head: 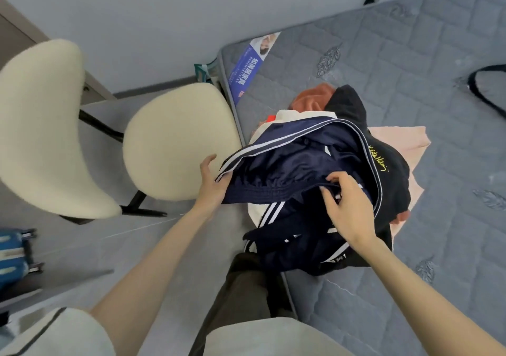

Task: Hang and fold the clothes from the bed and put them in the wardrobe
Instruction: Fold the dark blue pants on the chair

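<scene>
Lying on quilted mattress [410, 54], clothes [301, 150], chair [178, 142] beside

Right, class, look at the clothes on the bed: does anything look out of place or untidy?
Yes. The clothes sit in an unfolded, tangled heap at the mattress edge: a navy striped garment, gripped by the left hand and pinched by the right hand, piled with a black hoodie and pink cloth.

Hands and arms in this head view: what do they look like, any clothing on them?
Left hand and right hand are ungloved, with no rings or watch visible. The left sleeve is short, off-white, with a thin dark trim line; no right sleeve shows.
</scene>
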`<action>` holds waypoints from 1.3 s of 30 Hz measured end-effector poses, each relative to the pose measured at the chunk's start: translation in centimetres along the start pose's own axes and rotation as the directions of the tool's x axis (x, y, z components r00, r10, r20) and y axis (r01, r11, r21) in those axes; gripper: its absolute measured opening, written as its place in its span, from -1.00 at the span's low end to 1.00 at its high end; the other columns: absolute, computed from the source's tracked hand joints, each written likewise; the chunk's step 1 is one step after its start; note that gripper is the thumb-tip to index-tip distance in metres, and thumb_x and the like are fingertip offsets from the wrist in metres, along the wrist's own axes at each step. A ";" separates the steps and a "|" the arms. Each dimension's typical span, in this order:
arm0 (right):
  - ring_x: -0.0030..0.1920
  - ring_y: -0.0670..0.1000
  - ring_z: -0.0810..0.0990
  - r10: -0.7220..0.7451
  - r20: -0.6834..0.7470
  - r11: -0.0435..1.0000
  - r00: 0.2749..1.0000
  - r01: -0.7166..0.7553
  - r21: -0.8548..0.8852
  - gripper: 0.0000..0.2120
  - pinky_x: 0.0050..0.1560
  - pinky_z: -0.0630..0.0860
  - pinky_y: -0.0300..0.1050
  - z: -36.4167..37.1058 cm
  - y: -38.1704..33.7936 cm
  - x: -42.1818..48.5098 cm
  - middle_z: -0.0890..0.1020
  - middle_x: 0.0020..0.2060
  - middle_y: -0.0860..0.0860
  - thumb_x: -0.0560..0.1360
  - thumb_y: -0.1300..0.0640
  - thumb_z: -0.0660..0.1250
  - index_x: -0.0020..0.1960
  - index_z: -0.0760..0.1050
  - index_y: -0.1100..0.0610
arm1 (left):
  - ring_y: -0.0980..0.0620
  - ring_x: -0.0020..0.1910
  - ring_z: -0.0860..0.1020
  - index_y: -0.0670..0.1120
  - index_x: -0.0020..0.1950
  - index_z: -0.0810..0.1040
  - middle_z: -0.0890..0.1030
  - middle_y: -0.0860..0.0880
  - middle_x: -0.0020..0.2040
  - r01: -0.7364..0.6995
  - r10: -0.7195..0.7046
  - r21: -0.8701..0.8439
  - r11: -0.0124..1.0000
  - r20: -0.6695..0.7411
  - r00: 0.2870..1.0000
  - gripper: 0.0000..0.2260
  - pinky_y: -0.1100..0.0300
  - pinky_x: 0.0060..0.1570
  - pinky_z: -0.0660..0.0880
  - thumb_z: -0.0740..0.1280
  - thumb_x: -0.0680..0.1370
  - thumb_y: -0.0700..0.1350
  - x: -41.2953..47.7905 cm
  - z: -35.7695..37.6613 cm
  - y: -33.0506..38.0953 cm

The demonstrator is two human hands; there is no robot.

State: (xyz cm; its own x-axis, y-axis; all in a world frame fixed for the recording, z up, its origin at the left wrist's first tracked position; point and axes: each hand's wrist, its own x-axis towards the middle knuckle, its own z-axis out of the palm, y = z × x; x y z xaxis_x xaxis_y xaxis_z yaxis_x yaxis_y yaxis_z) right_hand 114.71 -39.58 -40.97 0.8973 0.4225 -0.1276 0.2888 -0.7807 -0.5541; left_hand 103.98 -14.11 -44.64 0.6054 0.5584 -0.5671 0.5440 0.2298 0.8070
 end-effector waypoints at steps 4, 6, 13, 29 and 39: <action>-0.32 -0.13 0.51 -0.061 -0.126 0.982 0.990 0.082 0.170 -0.83 -0.33 0.34 -0.28 -2.0 -3.5 -1.3 0.54 -0.27 -0.21 0.53 -0.08 0.31 0.03 0.35 -0.11 | 0.07 0.07 0.52 0.08 0.11 0.52 0.59 0.09 0.08 -0.240 0.240 0.021 0.971 -0.025 0.970 -0.70 0.35 0.00 0.46 0.16 0.60 -0.28 -5.3 -3.2 4.0; -0.32 -0.11 0.50 -0.119 -0.174 0.961 0.978 0.157 0.228 -0.83 -0.31 0.35 -0.33 -3.0 -5.3 -2.5 0.53 -0.33 -0.17 0.52 -0.08 0.34 0.03 0.39 -0.09 | 0.06 -0.01 0.53 0.14 0.12 0.54 0.60 0.11 0.03 -0.293 0.290 -0.032 0.956 -0.074 0.954 -0.65 0.19 -0.10 0.48 0.15 0.59 -0.28 -8.4 -5.0 5.6; -0.27 -0.26 0.51 -0.341 -0.224 0.826 0.913 0.404 0.393 -0.91 -0.28 0.34 -0.48 -7.2 -13.1 -8.9 0.54 -0.32 -0.27 0.53 0.03 0.37 -0.06 0.45 -0.07 | 0.14 -0.23 0.63 0.11 0.11 0.59 0.64 0.04 0.00 -0.332 0.307 -0.285 0.899 -0.130 0.943 -0.60 0.26 -0.37 0.55 0.08 0.61 -0.30 -22.8 -11.9 5.9; -0.37 -0.22 0.43 -0.670 -0.137 0.535 0.730 0.603 0.591 -0.77 -0.34 0.34 -0.38 -7.8 -34.4 -26.5 0.49 -0.41 -0.17 0.53 -0.03 0.35 -0.23 0.38 -0.01 | 0.01 0.11 0.45 -0.06 0.13 0.49 0.43 -0.16 0.17 -0.208 0.509 0.572 0.794 -0.437 0.742 -0.61 0.38 0.08 0.42 0.35 0.44 -0.45 -48.8 -29.8 -3.2; -0.24 0.06 0.50 -0.715 -0.038 0.594 0.698 0.635 0.493 -0.69 -0.23 0.42 0.00 -3.3 -39.4 -36.2 0.55 -0.33 -0.01 0.55 -0.10 0.29 -0.14 0.38 0.14 | 0.09 -0.14 0.48 -0.24 -0.03 0.54 0.50 0.00 -0.10 -0.185 0.412 0.391 0.902 -0.644 0.645 -0.67 0.38 -0.10 0.37 0.26 0.60 0.05 -59.3 -37.9 -9.3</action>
State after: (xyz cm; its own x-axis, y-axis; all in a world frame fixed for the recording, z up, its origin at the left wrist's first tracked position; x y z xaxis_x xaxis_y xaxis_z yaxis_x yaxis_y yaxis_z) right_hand 72.01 -25.64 -11.83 0.4326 0.8356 0.3385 0.5770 0.0318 -0.8161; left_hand 40.97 -19.13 -12.22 0.2399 0.9681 0.0727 0.6055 -0.2077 0.7682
